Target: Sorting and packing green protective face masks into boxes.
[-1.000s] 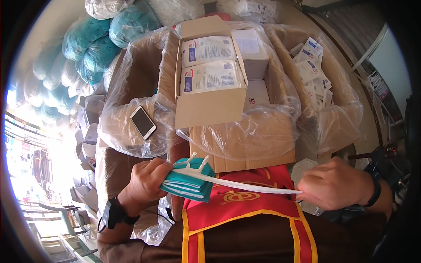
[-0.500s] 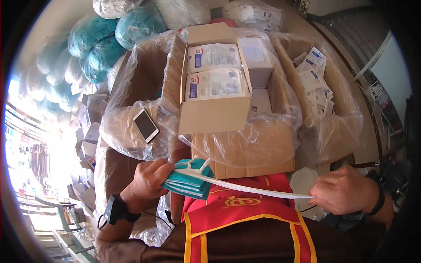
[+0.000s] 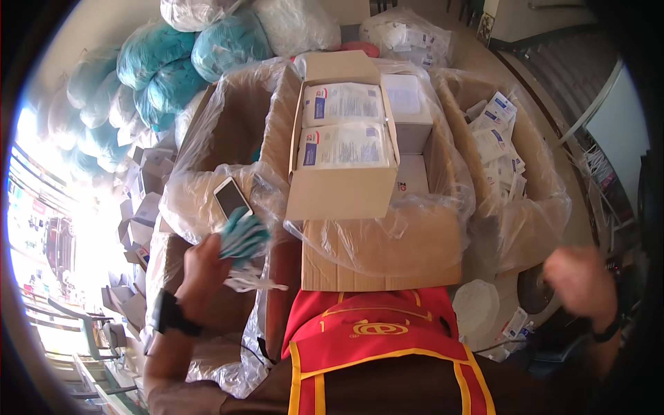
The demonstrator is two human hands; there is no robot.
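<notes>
My left hand is closed round one end of a folded teal cloth. White edges show between its layers, and loose white straps hang below it. The cloth is lifted above the plastic-lined carton on the left, close to a white phone with a dark screen that lies on the plastic. Out to the right, my right hand is raised, smeared by motion, with no strap visible at it; how its fingers are set is unclear.
An open carton holding white printed packets stands ahead, over a larger plastic-lined box. Another lined box at right contains loose packets. Filled teal bags are piled at the far left, above several small boxes.
The strap stretched between my hands has left my right hand and hangs loose. My left hand has carried the cloth up and left toward the phone; my right hand has moved right and up.
</notes>
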